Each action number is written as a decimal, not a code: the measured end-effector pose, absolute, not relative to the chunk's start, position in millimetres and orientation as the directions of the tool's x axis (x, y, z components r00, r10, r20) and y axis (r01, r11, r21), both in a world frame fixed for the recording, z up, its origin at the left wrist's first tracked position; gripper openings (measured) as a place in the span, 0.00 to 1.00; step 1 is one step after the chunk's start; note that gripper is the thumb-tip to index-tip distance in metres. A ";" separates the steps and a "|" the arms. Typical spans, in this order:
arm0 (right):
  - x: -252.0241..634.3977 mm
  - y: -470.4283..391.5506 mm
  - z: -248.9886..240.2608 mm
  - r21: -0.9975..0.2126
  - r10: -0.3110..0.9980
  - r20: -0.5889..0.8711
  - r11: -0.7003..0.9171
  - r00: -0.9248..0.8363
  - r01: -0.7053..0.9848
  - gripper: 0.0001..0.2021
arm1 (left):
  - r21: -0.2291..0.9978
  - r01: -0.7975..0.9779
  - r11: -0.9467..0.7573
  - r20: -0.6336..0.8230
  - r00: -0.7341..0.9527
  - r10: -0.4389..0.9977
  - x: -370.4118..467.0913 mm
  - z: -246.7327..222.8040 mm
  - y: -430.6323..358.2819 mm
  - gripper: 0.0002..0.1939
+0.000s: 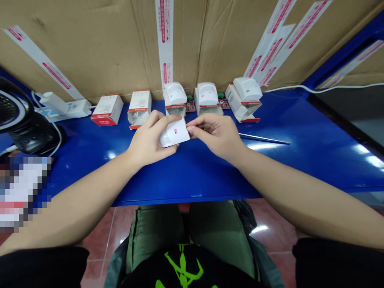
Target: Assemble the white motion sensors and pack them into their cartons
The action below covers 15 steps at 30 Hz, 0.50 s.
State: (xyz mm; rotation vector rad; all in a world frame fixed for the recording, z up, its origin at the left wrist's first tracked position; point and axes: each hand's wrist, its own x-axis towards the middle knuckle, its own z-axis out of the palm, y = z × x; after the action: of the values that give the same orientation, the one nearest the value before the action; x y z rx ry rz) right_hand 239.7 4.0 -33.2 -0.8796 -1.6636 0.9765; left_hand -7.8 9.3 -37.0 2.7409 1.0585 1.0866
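We've got our left hand (147,139) clasped round the white casing (177,132) over the blue table (195,176), apparently steadying it while our right hand (222,134) bunches its fingertips together at the edge; pinching what, we can't tell

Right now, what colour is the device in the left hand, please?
The device is white, best seen in the head view.

Over my feed I see smooth plastic on the device (175,133), a glossy table (195,172), a shiny metallic rod (265,139), printed paperboard small boxes (107,106), matt cardboard (105,48), matt cloth trousers (220,236) and glossy floor tiles (276,236).
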 end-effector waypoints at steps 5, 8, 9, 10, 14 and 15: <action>238.4 0.6 -33.7 -0.849 0.865 0.448 0.491 -0.228 0.196 0.08 | 0.251 0.617 -0.746 0.608 0.499 0.617 -5.1 -36.9 6.6 0.34; 237.9 1.2 -32.9 -0.860 0.869 0.444 0.482 -0.218 0.170 0.07 | 0.235 0.589 -0.773 0.629 0.514 0.583 -4.9 -35.6 5.1 0.33; 237.9 2.2 -33.0 -0.871 0.874 0.433 0.469 -0.222 0.146 0.08 | 0.229 0.584 -0.778 0.633 0.518 0.575 -4.9 -35.2 4.7 0.33; 237.9 3.5 -33.2 -0.884 0.878 0.418 0.452 -0.232 0.117 0.08 | 0.225 0.586 -0.779 0.634 0.519 0.574 -4.9 -34.8 4.2 0.33; 239.5 8.5 -34.9 -0.910 0.874 0.385 0.413 -0.297 0.036 0.11 | 0.223 0.623 -0.750 0.605 0.515 0.607 -4.7 -34.1 3.2 0.35; 240.1 8.8 -35.0 -0.901 0.867 0.399 0.431 -0.299 0.047 0.10 | 0.224 0.629 -0.745 0.601 0.512 0.614 -4.6 -34.2 3.1 0.35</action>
State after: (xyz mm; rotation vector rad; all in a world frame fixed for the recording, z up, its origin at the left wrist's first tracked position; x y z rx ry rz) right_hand 240.1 8.8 -35.0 -0.8050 -1.6730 1.0146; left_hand -4.6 3.1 -34.2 2.7516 1.1305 1.0786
